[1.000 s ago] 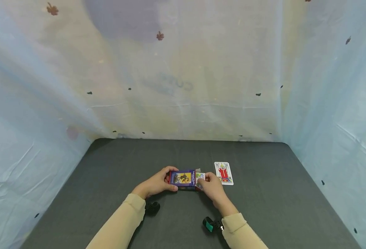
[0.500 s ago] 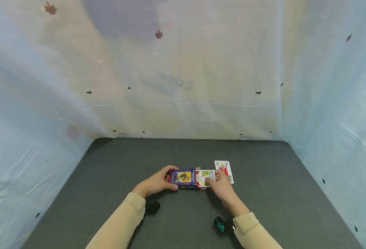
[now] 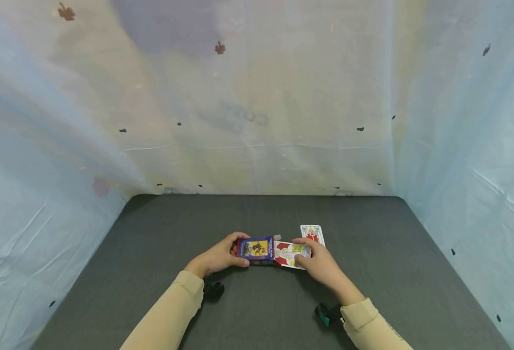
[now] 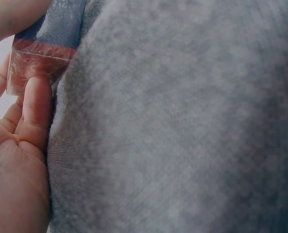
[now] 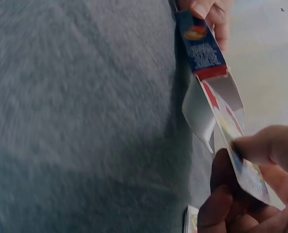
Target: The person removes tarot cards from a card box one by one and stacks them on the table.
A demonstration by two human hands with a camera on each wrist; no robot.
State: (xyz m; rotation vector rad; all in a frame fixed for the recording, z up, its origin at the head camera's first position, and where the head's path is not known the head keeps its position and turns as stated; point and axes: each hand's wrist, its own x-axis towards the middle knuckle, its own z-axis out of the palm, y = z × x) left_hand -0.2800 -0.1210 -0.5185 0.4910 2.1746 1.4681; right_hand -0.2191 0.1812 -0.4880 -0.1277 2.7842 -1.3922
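My left hand [image 3: 221, 253] grips the left end of a blue and red card box [image 3: 257, 249], which lies sideways on the table. In the left wrist view a finger presses on the red end of the box [image 4: 42, 63]. From the box's open right end, beside its loose white flaps [image 5: 198, 109], sticks a colourful card [image 3: 289, 253]. My right hand [image 3: 322, 265] pinches the card's outer end between thumb and fingers. The right wrist view shows the card [image 5: 226, 126] thin and edge-on; whether several cards are stacked there I cannot tell.
Behind my right hand lies another pile of cards [image 3: 311, 232] with a red figure on top, partly covered by the fingers. A dark grey cloth covers the table [image 3: 195, 218]. Pale printed curtains [image 3: 257, 121] stand at the back and both sides.
My right hand has moved rightward, drawing the card much farther out of the box and tilting it slightly. The left hand and the box have stayed in place.
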